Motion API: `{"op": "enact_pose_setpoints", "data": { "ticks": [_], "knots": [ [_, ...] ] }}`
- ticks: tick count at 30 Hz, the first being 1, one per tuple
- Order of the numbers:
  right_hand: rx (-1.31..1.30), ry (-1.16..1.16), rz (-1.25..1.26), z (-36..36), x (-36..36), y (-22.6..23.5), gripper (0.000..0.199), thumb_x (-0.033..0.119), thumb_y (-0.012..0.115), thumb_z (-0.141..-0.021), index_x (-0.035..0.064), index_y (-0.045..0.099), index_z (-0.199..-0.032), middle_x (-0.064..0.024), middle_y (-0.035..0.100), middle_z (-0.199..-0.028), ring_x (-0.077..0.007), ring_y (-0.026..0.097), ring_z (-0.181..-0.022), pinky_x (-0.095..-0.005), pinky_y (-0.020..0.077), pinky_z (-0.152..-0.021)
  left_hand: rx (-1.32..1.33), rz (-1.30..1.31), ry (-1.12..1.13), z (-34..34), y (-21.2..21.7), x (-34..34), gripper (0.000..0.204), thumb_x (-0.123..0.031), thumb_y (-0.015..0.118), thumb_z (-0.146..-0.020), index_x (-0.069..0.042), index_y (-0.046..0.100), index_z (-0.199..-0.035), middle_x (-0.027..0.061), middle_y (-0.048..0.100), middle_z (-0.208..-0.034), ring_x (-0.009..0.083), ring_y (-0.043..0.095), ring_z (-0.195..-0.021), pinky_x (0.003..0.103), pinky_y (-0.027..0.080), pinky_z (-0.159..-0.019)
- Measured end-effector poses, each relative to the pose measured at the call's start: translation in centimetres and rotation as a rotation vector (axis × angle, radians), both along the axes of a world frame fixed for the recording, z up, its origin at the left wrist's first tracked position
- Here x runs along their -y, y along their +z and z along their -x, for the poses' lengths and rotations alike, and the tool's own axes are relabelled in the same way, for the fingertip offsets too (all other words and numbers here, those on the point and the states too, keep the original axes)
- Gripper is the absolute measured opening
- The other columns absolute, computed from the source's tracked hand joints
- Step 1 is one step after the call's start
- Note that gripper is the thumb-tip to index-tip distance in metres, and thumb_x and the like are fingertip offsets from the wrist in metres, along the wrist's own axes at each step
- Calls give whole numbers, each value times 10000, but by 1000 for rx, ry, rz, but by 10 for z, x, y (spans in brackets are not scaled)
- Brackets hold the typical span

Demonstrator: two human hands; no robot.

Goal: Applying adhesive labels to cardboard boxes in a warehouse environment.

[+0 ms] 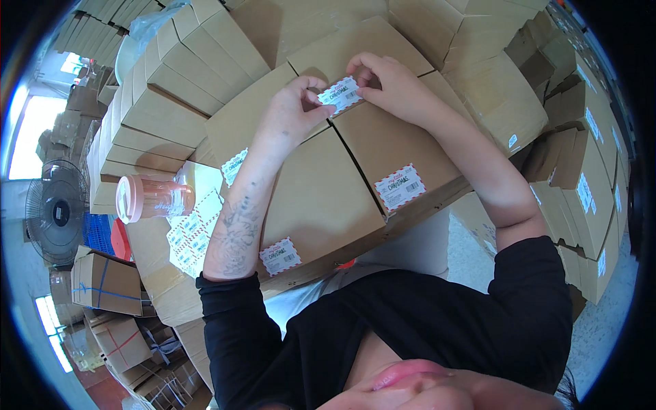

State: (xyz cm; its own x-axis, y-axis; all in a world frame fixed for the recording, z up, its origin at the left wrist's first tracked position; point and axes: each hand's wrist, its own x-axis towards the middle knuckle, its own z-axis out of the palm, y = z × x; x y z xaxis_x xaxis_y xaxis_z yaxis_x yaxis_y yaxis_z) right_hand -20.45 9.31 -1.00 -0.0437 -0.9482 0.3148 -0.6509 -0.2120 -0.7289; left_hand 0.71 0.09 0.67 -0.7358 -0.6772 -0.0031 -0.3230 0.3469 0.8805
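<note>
Head view | left hand (290,113) and right hand (398,87) pinch opposite ends of label (339,94) | label lies between them, over cardboard boxes (321,195) | long axis: hand to hand, right end farther from body | neither nearer

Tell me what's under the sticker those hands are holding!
Brown boxes show around the sticker held by the left hand and right hand. The patch directly beneath is covered, so I can't see it.

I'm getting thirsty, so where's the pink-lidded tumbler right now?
In the head view, the pink-lidded tumbler is on the left, beside the white label sheets, appearing between the electric fan and your left forearm.
</note>
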Motion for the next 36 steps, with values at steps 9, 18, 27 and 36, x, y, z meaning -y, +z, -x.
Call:
{"op": "enact_pose_setpoints", "data": {
  "ticks": [9, 18, 27, 36],
  "knots": [
    [56, -101, -158, 16, 16, -3, 449, 68, 645, -798, 98, 482, -1216, -119, 561, -980, -248, 577, -923, -377, 484, -803, 210, 705, -170, 11, 4, -19, 312, -192, 664, -890, -62, 617, -1170, 127, 658, -1174, 278, 599, -1165, 472, 471, -963],
    [-49, 692, 117, -96, -28, 80, 240, 16, 554, -830, 64, 651, -1044, -115, 604, -913, -232, 613, -912, -349, 516, -779, 272, 556, -248, -31, 29, -1, 431, -355, 370, -1055, -97, 598, -1314, 137, 594, -1342, 342, 526, -1266, 508, 410, -1048],
    [448, 1950, 777, -371, -104, 182, 188, 132, 567, -847, 8, 617, -979, -144, 610, -879, -311, 594, -867, -422, 473, -785, -337, 398, -197, -77, 11, -48, 359, -312, 467, -1039, -57, 719, -1020, 118, 690, -887, 276, 657, -815, 376, 499, -730],
    [425, 2193, 616, -444, -122, 181, 200, 200, 580, -860, 40, 622, -971, -127, 632, -941, -288, 608, -913, -406, 478, -806, -338, 285, -221, -76, 5, -55, 321, -276, 500, -1009, -63, 715, -901, 126, 695, -847, 314, 660, -811, 395, 512, -725]
  ]
}}
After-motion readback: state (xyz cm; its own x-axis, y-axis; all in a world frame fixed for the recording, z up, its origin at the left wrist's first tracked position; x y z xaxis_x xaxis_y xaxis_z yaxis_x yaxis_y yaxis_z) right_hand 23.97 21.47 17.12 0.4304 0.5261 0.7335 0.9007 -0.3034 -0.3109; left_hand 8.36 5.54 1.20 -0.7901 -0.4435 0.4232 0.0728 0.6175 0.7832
